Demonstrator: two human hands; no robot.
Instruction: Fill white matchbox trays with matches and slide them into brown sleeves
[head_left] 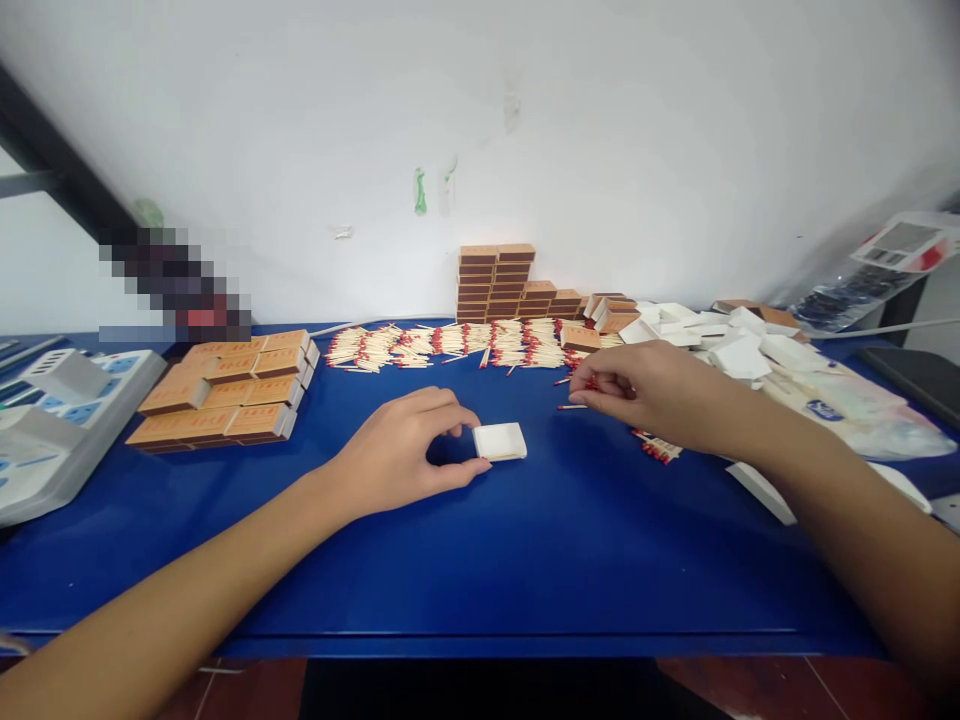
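My left hand grips the left end of a small white matchbox tray between thumb and fingers, at the middle of the blue table. To the right, my right hand is closed in a pinch. A red-tipped match sticks out to the left from under its thumb and fingertips. More red match heads show behind the fingers, and a small pile of matches lies below that hand, partly hidden by it. A long row of loose matches lies along the wall, beyond both hands.
Stacked matchboxes stand against the wall. Several more matchboxes lie at left, beside a power strip. White trays and a plastic packet crowd the right. Another white piece lies near my right forearm.
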